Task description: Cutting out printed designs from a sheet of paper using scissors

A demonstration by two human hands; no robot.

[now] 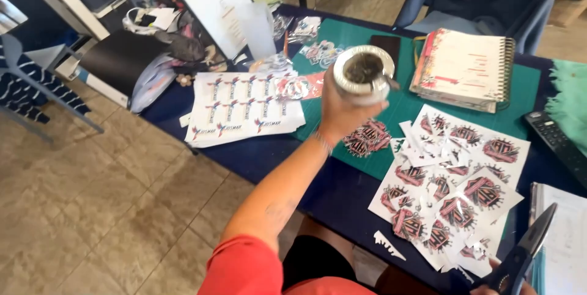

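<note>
The person's left hand [342, 108] is closing around a round metal cup [364, 75] with a straw, holding it up above the green mat [520, 87] on the table [275, 154]. The right hand [501, 287], mostly out of view at the bottom edge, is gripping black scissors [526, 252] with the blades pointing up. Below them, cut stickers [452, 179] are lying scattered, with a printed sheet [244, 108] to the left and a spiral notebook [465, 69] behind. It looks like a pause in the cutting; resuming would probably need the cup set on a clear spot, away from the paper.
</note>
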